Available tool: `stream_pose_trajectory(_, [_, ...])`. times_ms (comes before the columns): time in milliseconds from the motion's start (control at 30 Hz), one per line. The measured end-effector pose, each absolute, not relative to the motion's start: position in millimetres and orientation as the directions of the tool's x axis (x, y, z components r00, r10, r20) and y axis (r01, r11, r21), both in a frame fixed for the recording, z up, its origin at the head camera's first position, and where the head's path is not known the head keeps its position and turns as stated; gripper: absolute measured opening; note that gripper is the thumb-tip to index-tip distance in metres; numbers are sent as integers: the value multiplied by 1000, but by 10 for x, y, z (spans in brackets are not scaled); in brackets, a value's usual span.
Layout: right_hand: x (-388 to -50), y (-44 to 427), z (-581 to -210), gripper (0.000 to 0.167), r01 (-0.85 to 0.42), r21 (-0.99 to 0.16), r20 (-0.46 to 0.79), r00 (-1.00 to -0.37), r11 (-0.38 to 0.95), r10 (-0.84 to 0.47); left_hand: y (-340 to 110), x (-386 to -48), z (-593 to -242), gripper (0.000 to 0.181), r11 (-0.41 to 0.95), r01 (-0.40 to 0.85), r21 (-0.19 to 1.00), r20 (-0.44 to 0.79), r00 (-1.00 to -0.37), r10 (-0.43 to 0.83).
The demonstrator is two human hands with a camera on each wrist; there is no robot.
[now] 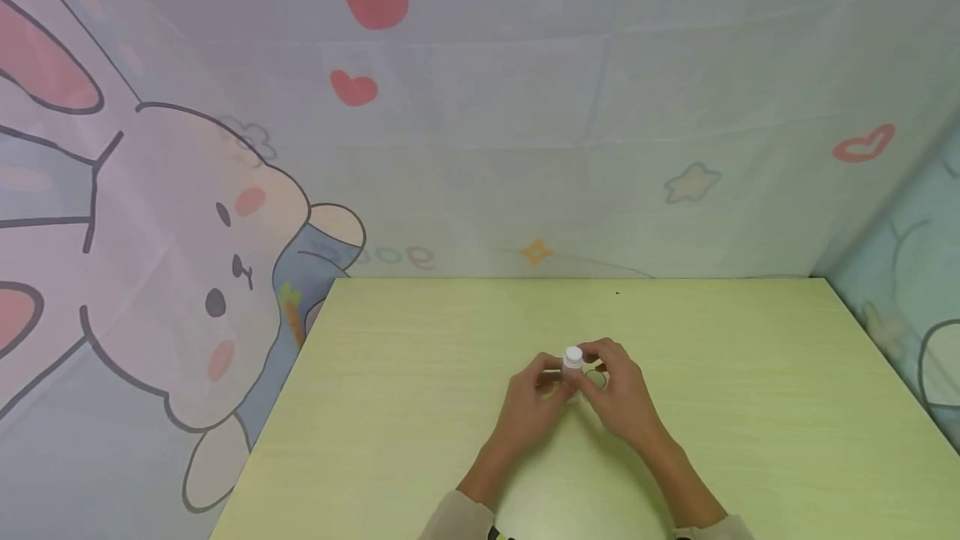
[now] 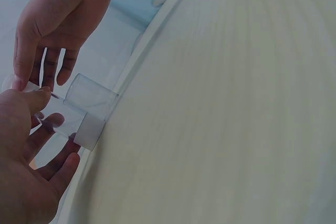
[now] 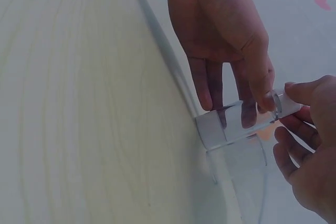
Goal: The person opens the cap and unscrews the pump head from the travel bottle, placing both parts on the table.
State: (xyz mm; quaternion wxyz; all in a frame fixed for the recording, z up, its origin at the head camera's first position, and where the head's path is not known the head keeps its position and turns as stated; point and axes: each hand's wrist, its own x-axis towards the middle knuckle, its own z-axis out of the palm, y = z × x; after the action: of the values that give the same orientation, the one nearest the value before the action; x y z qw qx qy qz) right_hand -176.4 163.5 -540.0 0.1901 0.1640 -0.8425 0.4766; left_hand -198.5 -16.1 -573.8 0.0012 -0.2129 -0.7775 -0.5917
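Note:
A small clear bottle [image 3: 239, 124] with a white cap [image 1: 573, 353] stands upright on the table between both hands. Its lowest part is white [image 2: 90, 130]; whether that is contents or a label I cannot tell. My left hand [image 1: 527, 408] holds the bottle's body from the left, thumb near the neck in the right wrist view. From the other side my right hand [image 1: 624, 400] pinches the cap between thumb and fingers. Right beside the bottle stands a clear, open-topped cup [image 2: 93, 97], partly hidden behind my right hand in the head view.
The pale wooden table [image 1: 420, 373] extends around the hands. Behind it hangs a printed cloth [image 1: 487, 190] with hearts and a rabbit, and more cloth [image 1: 915, 273] hangs on the right. A tiny dark speck [image 1: 618, 293] lies near the table's back edge.

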Motion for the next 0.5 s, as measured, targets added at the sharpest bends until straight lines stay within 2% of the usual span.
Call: stream_pose_trajectory(500, [-1763, 1670, -5384, 26, -503, -704, 493, -854, 502, -164, -155, -2016, -5776, 21, 191, 348, 918, 276, -905, 324])
